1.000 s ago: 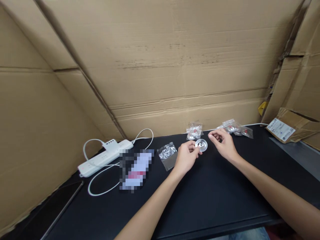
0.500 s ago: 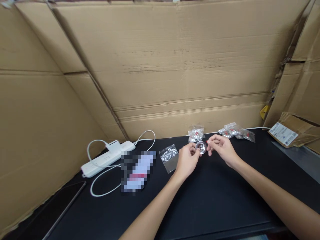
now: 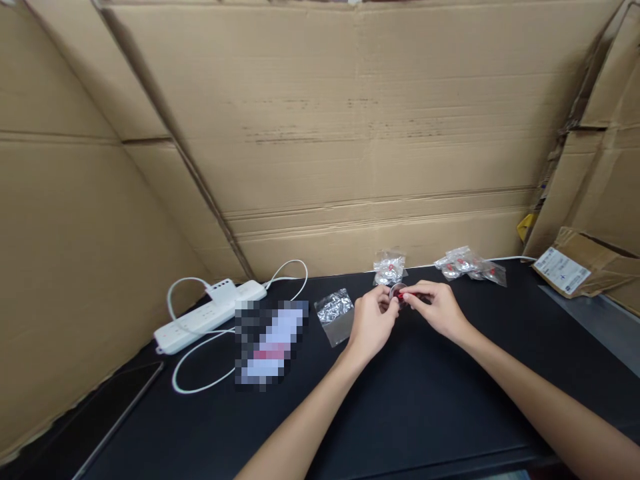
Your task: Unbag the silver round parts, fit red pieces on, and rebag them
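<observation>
My left hand (image 3: 374, 319) grips a small round, shiny metal cup-like piece (image 3: 395, 291) by its rim, thumb in front. My right hand (image 3: 439, 308) pinches a small red part (image 3: 401, 296) and holds it at the face of the metal piece. Whether the red part touches it I cannot tell; fingers cover most of both. Just behind the hands lies a clear plastic bag (image 3: 390, 268) holding shiny items with a red bit. To the left of my left hand is a flat clear plastic bag (image 3: 335, 317) on the black table (image 3: 430, 413).
More clear bags with red bits (image 3: 470, 263) lie at the back right, near an open cardboard box (image 3: 590, 263) with a label. On the left are a white power strip (image 3: 210, 317), a looping white cable (image 3: 200, 389), a blurred-out object (image 3: 273, 343) and a dark flat panel (image 3: 120, 420). Cardboard walls (image 3: 350, 147) surround the table.
My right hand has moved left, bringing the red part from beside the metal piece to its face. The left hand keeps its hold. The view has shifted slightly.
</observation>
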`<control>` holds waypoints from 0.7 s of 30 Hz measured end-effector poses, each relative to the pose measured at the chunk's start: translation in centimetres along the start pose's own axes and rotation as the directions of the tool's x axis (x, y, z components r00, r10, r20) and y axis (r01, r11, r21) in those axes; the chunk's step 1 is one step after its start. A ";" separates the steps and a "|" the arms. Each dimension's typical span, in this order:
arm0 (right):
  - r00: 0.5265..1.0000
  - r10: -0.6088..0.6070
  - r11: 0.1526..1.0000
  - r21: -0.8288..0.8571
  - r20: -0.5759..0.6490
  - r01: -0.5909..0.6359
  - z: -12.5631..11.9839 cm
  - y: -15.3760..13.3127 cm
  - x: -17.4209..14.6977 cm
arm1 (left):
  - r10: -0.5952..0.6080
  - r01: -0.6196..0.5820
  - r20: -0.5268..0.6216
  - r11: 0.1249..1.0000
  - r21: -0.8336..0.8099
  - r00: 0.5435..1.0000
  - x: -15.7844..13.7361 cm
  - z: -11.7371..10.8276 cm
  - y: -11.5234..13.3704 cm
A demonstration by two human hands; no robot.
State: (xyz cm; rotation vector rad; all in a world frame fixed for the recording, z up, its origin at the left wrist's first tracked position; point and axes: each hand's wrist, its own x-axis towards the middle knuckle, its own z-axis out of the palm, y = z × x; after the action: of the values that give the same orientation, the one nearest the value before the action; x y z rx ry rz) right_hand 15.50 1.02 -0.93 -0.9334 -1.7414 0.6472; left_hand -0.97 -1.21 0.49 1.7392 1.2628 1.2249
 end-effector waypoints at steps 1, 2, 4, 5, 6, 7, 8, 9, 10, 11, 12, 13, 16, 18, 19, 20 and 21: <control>1.000 -0.013 1.000 -0.016 -0.008 0.013 0.0 0.0 0.0 | -0.007 0.007 0.006 1.000 -0.016 1.000 0.0 0.1 -0.1; 1.000 -0.025 0.999 -0.029 -0.015 0.025 0.0 0.0 -0.1 | -0.014 0.015 0.011 0.999 -0.034 1.000 0.0 0.1 -0.1; 0.998 -0.045 0.998 -0.055 -0.034 0.044 0.0 -0.1 -0.1 | -0.027 0.028 0.015 0.997 -0.074 1.000 0.1 0.2 -0.1; 0.998 -0.050 0.997 -0.065 -0.043 0.047 0.0 -0.1 -0.1 | -0.032 0.033 0.013 0.995 -0.090 0.999 0.1 0.2 -0.1; 0.997 -0.052 0.996 -0.071 -0.051 0.049 0.1 -0.1 -0.1 | -0.035 0.036 0.012 0.994 -0.100 0.999 0.1 0.3 -0.1; 0.997 -0.053 0.996 -0.074 -0.056 0.048 0.1 -0.1 -0.1 | -0.038 0.039 0.010 0.994 -0.107 0.999 0.1 0.3 -0.1; 0.997 -0.053 0.996 -0.078 -0.058 0.048 0.1 -0.1 -0.1 | -0.040 0.041 0.010 0.993 -0.112 0.999 0.0 0.3 0.0; 0.997 -0.054 0.995 -0.086 -0.057 0.049 0.1 -0.2 -0.1 | -0.041 0.043 0.012 0.992 -0.118 0.999 0.0 0.2 0.0; 0.997 -0.058 0.993 -0.103 -0.052 0.052 0.1 -0.3 -0.1 | -0.041 0.043 0.016 0.991 -0.125 0.999 0.0 0.2 0.1; 0.997 -0.065 0.990 -0.128 -0.046 0.059 0.1 -0.4 -0.1 | -0.039 0.041 0.020 0.990 -0.133 0.999 -0.1 0.2 0.1; 0.996 -0.076 0.985 -0.157 -0.041 0.069 0.1 -0.5 -0.1 | -0.035 0.038 0.025 0.989 -0.143 0.999 -0.1 0.2 0.2; 0.995 -0.088 0.979 -0.187 -0.036 0.080 0.1 -0.6 -0.2 | -0.030 0.035 0.029 0.987 -0.154 0.999 -0.1 0.2 0.2; 0.992 -0.120 0.965 -0.238 -0.034 0.109 0.0 -0.8 -0.2 | -0.023 0.030 0.038 0.981 -0.192 0.999 -0.1 0.3 0.1; 0.991 -0.128 0.963 -0.244 -0.028 0.117 -0.1 -0.9 -0.2 | -0.027 0.034 0.037 0.975 -0.220 0.999 0.0 0.3 -0.2; 0.991 -0.129 0.963 -0.243 -0.023 0.120 -0.1 -1.0 -0.3 | -0.031 0.039 0.036 0.971 -0.234 0.999 0.1 0.4 -0.3; 0.991 -0.130 0.963 -0.240 -0.017 0.123 0.0 -1.0 -0.3 | -0.037 0.045 0.037 0.967 -0.249 0.999 0.2 0.4 -0.6; 0.991 -0.132 0.964 -0.235 -0.012 0.125 0.0 -1.0 -0.3 | -0.042 0.051 0.039 0.963 -0.265 0.998 0.3 0.5 -0.8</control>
State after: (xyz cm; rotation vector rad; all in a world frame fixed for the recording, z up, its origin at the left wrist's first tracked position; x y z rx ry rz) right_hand 15.28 0.21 -0.29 -0.9742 -1.8635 0.3474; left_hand -0.74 -0.72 -0.29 1.5213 1.0597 1.2695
